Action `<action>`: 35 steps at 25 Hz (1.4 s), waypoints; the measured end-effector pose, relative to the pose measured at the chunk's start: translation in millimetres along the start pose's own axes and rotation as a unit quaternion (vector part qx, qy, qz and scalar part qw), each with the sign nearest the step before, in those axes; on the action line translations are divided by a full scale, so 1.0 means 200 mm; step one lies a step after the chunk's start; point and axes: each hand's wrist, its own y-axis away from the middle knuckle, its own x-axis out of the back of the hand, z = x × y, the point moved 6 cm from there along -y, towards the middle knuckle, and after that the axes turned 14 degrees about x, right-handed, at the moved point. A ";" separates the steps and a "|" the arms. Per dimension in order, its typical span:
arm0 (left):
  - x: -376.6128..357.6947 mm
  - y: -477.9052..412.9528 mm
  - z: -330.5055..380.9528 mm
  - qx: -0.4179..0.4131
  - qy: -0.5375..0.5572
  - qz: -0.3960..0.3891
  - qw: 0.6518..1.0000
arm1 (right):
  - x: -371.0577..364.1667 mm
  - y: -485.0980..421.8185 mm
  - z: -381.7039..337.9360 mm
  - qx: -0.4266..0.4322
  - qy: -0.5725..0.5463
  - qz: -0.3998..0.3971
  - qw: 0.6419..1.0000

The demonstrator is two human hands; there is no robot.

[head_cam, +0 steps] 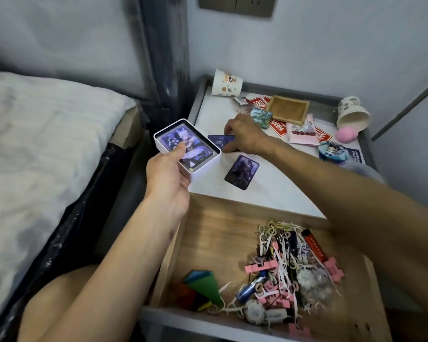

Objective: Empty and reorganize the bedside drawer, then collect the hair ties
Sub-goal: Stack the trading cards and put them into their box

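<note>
The wooden drawer [203, 233] is pulled open below the bedside table top [269, 193]. A heap of small hair ties [279, 257], pink clips and white strips lies in its right half, with coloured paper shapes [200, 290] at the front left. My left hand [168, 174] grips a white box [203, 166] of purple cards, thumb on the top card, above the table's left edge. My right hand [245, 137] reaches over the table top and pinches a purple card [219, 140] lying there. Another purple card [242, 171] lies flat nearby.
On the table top sit a tipped paper cup [226, 82], a wooden tray [288, 109], red stickers, a pink packet [304, 132], a second tipped cup [352, 114], a pink ball [345, 134] and a blue badge [331, 151]. The bed [40, 134] lies to the left.
</note>
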 end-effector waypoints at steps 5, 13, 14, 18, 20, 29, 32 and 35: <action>-0.02 0.00 0.01 0.007 0.008 -0.010 1.000 | 0.05 0.05 0.02 -0.024 -0.117 0.056 0.991; -0.02 0.01 0.00 0.017 0.016 -0.012 1.000 | 0.11 0.23 0.28 -0.137 -0.126 0.038 0.982; -0.03 0.01 0.00 0.021 0.019 -0.016 0.999 | 0.08 0.23 0.28 -0.144 -0.104 0.030 0.984; -0.04 0.00 -0.01 0.026 0.019 -0.013 0.999 | 0.07 0.20 0.23 -0.156 -0.043 0.006 0.987; -0.04 0.00 -0.02 0.026 0.017 -0.012 0.999 | 0.07 0.20 0.23 -0.180 -0.028 -0.019 0.983; -0.04 0.01 -0.04 0.024 -0.006 0.006 1.000 | 0.21 0.32 0.13 -0.182 -0.222 0.166 0.943; -0.07 0.01 -0.10 0.031 -0.030 0.002 0.999 | 0.28 0.57 -0.02 -0.159 -0.493 0.214 0.828; -0.12 0.03 -0.23 0.049 -0.076 -0.030 0.995 | 0.22 0.87 -0.10 -0.145 -0.610 0.202 0.752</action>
